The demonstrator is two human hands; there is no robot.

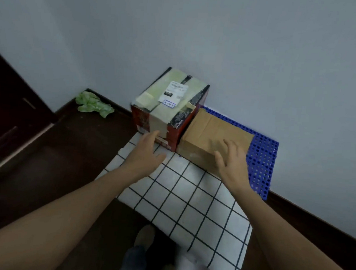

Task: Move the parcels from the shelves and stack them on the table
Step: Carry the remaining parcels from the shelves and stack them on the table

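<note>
My left hand (149, 152) reaches out with its grip spread, fingers straight, the tips at the lower front face of the red-and-black box (180, 122). I cannot tell whether they touch it. My right hand (231, 161) is spread too, fingers fanned over the near top edge of the brown parcel (211, 128). It seems to rest there and holds nothing.

Both parcels stand at the far edge of the worktop, against the wall (241, 44). The red-and-black box is at the far left corner, and the brown parcel is pressed against its right side and sits lower. Broad pale tape crosses the top of the taller box. A white shipping label (173, 90) is stuck there, its print too blurred to read. A small blue-edged sticker (169, 103) sits just below it, with marks I cannot make out. White lettering runs down the box's black side, also unreadable.

A white cloth with a black grid (190, 198) covers the near part of the worktop. A blue perforated mat (263, 156) lies under the brown parcel at the right edge. On the dark floor to the left lies a crumpled green bag (93, 104), beside a dark door (12, 103).
</note>
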